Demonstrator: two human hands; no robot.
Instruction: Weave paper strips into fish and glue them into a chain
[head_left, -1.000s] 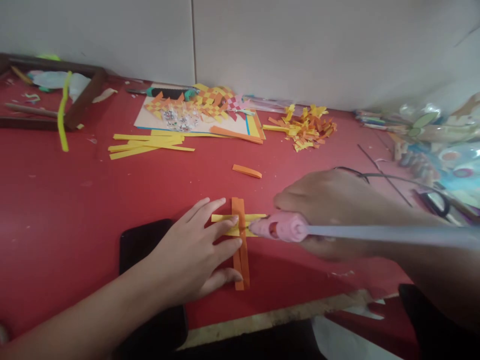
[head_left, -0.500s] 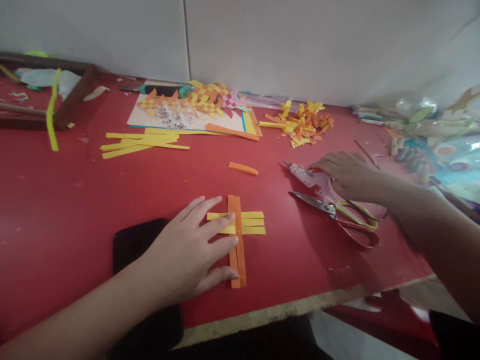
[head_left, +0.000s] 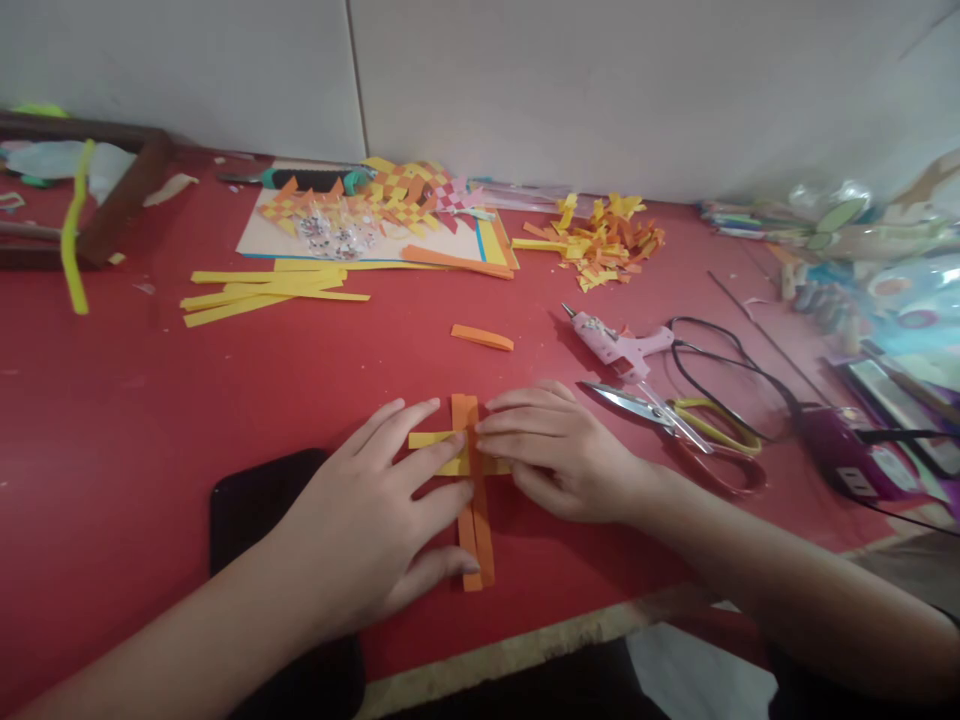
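A small weave of orange paper strips (head_left: pixel 475 530) crossed by yellow strips (head_left: pixel 431 440) lies on the red table (head_left: pixel 225 390). My left hand (head_left: pixel 382 505) lies flat on its left side, fingers spread over the strips. From the right, my right hand (head_left: pixel 547 450) presses its stretched fingers on the crossing. A pink glue gun (head_left: pixel 622 345) rests on the table just beyond my right hand, beside scissors (head_left: pixel 675 420) with yellow handles.
A loose orange strip (head_left: pixel 482 338) and a bundle of yellow strips (head_left: pixel 262 288) lie farther back. Finished woven pieces (head_left: pixel 390 195) sit on a card near the wall, next to a heap of paper scraps (head_left: pixel 600 240). A black phone (head_left: pixel 262 500) lies under my left forearm. Craft clutter fills the right.
My right hand took the glue gun away from the weave, set it down by the scissors, then came back to press the strips. My left hand stayed put.
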